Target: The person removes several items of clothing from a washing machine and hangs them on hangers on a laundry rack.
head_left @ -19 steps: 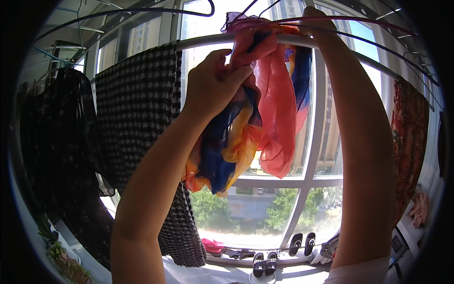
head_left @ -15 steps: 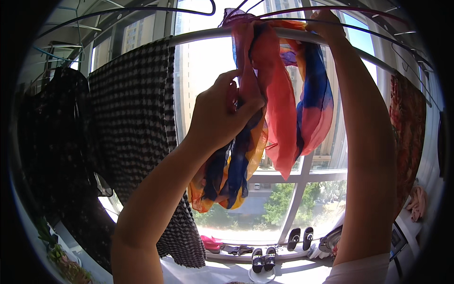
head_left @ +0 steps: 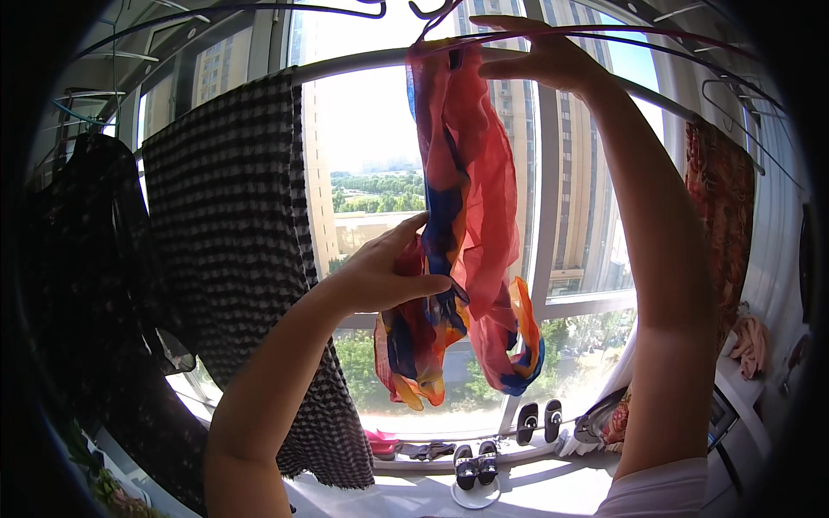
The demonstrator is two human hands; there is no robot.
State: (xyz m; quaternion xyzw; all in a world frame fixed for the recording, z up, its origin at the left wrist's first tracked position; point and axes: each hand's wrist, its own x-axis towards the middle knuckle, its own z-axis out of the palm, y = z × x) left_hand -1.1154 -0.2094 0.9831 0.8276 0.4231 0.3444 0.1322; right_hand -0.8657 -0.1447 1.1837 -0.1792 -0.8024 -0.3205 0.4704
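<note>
A thin scarf (head_left: 466, 216) in pink, orange and blue hangs from a wire hanger (head_left: 596, 34) near the metal rail (head_left: 345, 65) in front of the window. My left hand (head_left: 380, 272) pinches the scarf about halfway down, pulling its left strand straight. My right hand (head_left: 540, 56) is raised to the top, fingers resting on the hanger wire just right of where the scarf loops over. The scarf's two ends dangle below my left hand.
A black-and-white checked cloth (head_left: 233, 250) hangs over the rail at left, with a dark garment (head_left: 78, 285) beside it. A red patterned cloth (head_left: 721, 224) hangs at right. Shoes and sandals (head_left: 479, 462) lie on the sill below. More empty hangers (head_left: 734, 95) hang above.
My left hand slid down the scarf from near the rail to mid-length, drawing the bunched fabric out long. My right hand stayed at the top.
</note>
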